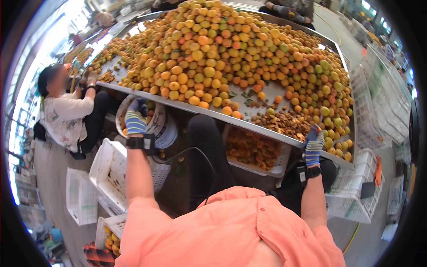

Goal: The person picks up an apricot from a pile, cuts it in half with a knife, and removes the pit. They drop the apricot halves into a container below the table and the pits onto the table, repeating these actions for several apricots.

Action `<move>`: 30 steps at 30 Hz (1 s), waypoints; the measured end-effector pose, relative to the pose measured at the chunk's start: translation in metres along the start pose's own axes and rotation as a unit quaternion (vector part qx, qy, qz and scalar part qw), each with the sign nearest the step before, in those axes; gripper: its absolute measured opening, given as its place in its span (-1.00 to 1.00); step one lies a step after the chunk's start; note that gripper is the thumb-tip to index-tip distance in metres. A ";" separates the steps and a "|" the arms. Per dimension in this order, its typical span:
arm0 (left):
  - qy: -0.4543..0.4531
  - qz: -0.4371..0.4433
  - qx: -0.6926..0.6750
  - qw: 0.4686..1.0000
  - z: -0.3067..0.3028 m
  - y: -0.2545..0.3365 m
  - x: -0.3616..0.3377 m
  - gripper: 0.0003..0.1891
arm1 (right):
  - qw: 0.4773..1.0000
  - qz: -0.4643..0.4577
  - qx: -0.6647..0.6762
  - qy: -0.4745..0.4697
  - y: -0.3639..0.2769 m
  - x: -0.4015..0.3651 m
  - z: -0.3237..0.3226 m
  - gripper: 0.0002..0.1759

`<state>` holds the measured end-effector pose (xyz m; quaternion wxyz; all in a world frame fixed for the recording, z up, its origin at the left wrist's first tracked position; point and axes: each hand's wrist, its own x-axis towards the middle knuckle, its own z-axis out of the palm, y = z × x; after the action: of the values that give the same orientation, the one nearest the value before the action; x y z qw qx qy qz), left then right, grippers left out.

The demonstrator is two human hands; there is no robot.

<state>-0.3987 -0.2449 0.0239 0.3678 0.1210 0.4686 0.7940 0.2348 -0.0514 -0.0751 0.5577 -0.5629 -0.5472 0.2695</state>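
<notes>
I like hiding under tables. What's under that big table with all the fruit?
A white bucket and a white crate of cut fruit sit under the table, by the person's knees. The left hand covers part of the bucket; the tabletop hides the rest.

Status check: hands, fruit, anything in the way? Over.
Left hand gloved, over the bucket below the table edge; grip unclear. Right hand at that edge by the apricots. Nothing blocks either.
</notes>
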 end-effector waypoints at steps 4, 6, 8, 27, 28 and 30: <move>-0.168 -0.065 -0.161 0.970 0.114 0.021 -0.032 -0.78 | 0.965 -0.189 -0.180 0.032 0.017 0.002 -0.007 -0.69; -0.251 -0.093 -0.182 0.946 0.197 0.024 -0.077 -0.78 | 0.994 0.076 0.048 -0.056 -0.012 -0.002 -0.005 -0.74; -0.296 -0.079 -0.114 0.945 0.254 0.002 -0.101 -0.78 | 0.983 0.126 0.110 -0.081 -0.039 -0.005 -0.008 -0.75; -0.284 0.082 0.811 0.505 0.248 -0.198 -0.053 -0.48 | 0.994 -0.030 -0.077 -0.071 -0.025 0.001 -0.015 -0.61; -0.293 0.080 0.787 0.538 0.248 -0.200 -0.049 -0.48 | 0.994 -0.021 -0.076 -0.072 -0.024 0.000 -0.014 -0.61; -0.271 -0.123 0.627 0.720 0.261 -0.211 -0.035 -0.52 | 0.995 -0.004 -0.067 -0.071 -0.015 0.000 -0.011 -0.60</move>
<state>-0.1349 -0.0374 -0.0080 0.4136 0.4757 0.7503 0.1992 0.2398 -0.0579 -0.0586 0.4794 -0.5759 -0.6050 0.2692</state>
